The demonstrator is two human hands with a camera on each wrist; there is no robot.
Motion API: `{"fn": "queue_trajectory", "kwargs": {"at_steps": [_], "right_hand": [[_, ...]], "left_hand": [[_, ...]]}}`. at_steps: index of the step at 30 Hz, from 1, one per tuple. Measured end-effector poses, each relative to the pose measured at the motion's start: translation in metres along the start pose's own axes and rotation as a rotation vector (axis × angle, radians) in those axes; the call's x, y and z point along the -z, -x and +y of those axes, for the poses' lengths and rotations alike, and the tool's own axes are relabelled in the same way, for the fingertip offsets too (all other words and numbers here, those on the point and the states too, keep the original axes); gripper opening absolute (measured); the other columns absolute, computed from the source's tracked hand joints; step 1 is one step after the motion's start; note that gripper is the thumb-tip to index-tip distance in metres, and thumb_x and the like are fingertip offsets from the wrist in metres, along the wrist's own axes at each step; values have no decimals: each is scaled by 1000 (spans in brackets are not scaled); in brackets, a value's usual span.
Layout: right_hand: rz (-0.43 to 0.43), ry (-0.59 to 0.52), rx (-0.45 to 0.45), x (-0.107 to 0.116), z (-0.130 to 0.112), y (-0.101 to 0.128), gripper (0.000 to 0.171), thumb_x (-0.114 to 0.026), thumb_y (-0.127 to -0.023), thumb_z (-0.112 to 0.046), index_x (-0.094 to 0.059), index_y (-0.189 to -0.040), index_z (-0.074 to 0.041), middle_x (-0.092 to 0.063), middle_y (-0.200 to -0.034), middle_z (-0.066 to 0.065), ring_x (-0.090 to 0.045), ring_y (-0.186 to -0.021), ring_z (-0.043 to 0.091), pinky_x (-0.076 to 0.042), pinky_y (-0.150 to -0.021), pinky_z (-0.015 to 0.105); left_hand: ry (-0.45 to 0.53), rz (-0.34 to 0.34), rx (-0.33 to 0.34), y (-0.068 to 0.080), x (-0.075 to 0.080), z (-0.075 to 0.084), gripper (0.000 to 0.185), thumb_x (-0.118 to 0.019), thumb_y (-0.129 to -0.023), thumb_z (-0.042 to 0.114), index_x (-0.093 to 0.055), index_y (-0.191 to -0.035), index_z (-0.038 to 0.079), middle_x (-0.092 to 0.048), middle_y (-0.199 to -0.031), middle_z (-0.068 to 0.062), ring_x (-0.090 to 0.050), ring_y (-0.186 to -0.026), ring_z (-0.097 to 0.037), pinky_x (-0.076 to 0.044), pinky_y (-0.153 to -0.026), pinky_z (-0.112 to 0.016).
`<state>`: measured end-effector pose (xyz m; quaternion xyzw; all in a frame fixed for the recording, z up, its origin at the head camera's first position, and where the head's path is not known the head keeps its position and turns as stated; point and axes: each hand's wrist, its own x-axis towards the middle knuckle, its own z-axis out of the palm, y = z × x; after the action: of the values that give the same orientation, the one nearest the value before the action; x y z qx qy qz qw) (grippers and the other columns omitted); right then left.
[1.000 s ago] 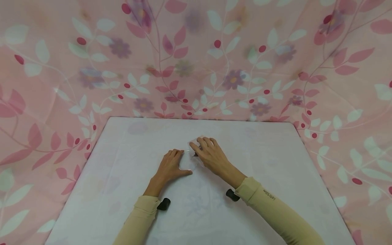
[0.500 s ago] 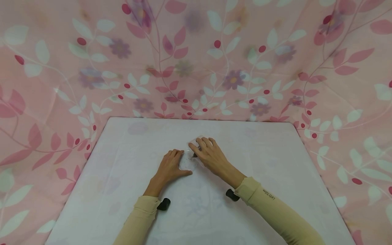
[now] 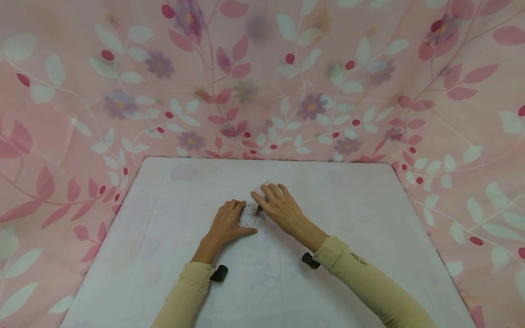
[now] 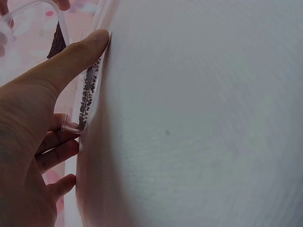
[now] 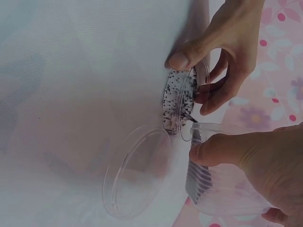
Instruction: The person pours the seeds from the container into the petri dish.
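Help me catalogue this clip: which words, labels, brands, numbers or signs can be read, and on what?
"LetsSlim", apparently: dark print on the right sleeve, small and blurred, so the spelling is uncertain.
No other text can be made out, including on the clear dish and clear container.

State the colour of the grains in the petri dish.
The grains are very dark, nearly black, seen best in the right wrist view.

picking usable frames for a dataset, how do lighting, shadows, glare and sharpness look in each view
Head: dim, even light, no strong glare, the dark grains in the clear dish small and hard to separate. Left wrist: dim, a soft shadow on the white tabletop beside the left hand. Right wrist: dim, only faint highlights along the rim of the clear lid, many grains distinct.
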<state>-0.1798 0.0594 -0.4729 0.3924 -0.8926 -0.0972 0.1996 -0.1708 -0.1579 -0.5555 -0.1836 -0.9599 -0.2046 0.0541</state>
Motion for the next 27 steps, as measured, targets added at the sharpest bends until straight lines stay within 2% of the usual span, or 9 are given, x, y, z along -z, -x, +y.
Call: {"fn": "queue_trajectory", "kwargs": {"at_steps": [8, 18, 27], "right_hand": [[-15, 23, 2, 2, -2, 0, 78, -82, -79, -23, -41, -145, -19, -51, -132, 13, -50, -122, 31, -44, -103, 49], [16, 11, 0, 3, -1, 1, 77, -83, -78, -20, -43, -144, -19, -52, -132, 13, -51, -122, 32, -45, -102, 50], [44, -2, -30, 1, 0, 3, 76, -82, -79, -31, -44, -144, -19, -55, -131, 12, -53, -121, 30, -48, -99, 47]], "left_hand": [[6, 2, 1, 0, 0, 2, 98, -82, -64, 64, -53, -137, 5, -58, -121, -12, -54, -113, -29, -45, -101, -48], [9, 22, 0, 0, 1, 3, 98, -83, -63, 63, -54, -136, 5, -58, -121, -12, -54, -113, -30, -45, -101, -49], [20, 38, -5, 0, 1, 4, 97, -85, -61, 61, -56, -134, 4, -59, -119, -12, -55, -112, -30, -45, -101, -50]]}}
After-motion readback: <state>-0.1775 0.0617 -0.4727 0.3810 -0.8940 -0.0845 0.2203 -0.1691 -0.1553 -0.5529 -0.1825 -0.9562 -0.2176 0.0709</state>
